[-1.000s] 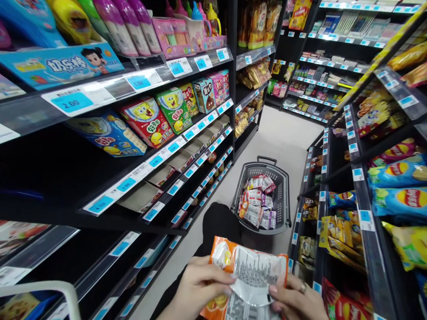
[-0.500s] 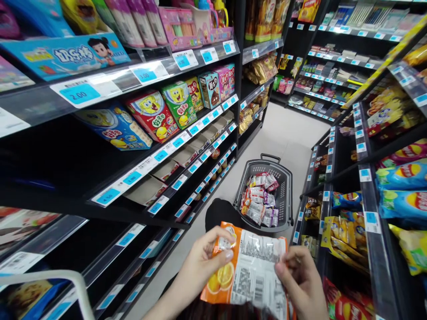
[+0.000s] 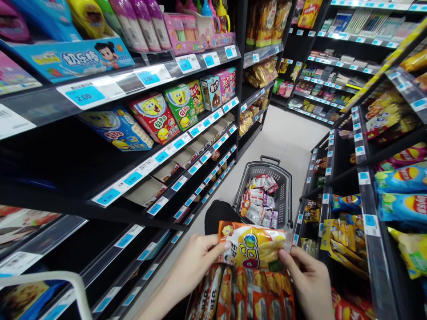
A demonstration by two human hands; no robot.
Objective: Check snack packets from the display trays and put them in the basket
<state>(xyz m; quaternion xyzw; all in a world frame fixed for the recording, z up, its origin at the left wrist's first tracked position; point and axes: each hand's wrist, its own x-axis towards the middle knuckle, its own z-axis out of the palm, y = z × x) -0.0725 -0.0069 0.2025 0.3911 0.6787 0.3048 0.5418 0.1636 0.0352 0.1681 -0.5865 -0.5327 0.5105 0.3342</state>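
An orange, yellow and white gummy candy bag (image 3: 263, 244) is stretched between my hands, its printed front with large colourful lettering facing up. My left hand (image 3: 202, 253) pinches its left edge between thumb and fingers. At the right end, my right hand (image 3: 307, 266) grips the clear-looking corner with thumb and forefinger. Just below it, close to my body, stand several similar orange candy bags (image 3: 247, 293) packed on edge in a row; what holds them is hidden.
A grey shopping basket (image 3: 283, 191) with several candy bags (image 3: 258, 200) inside stands on the aisle floor (image 3: 283, 129), beside a dark-clad knee (image 3: 222, 215). Shelves with snack boxes (image 3: 155, 115) line the left; chip bags (image 3: 403, 204) fill the right rack. A pale curved bar (image 3: 78, 289) is at lower left.
The candy bag has been turned from its barcode side to its printed front. It has come lower, and the row of orange bags beneath now shows.
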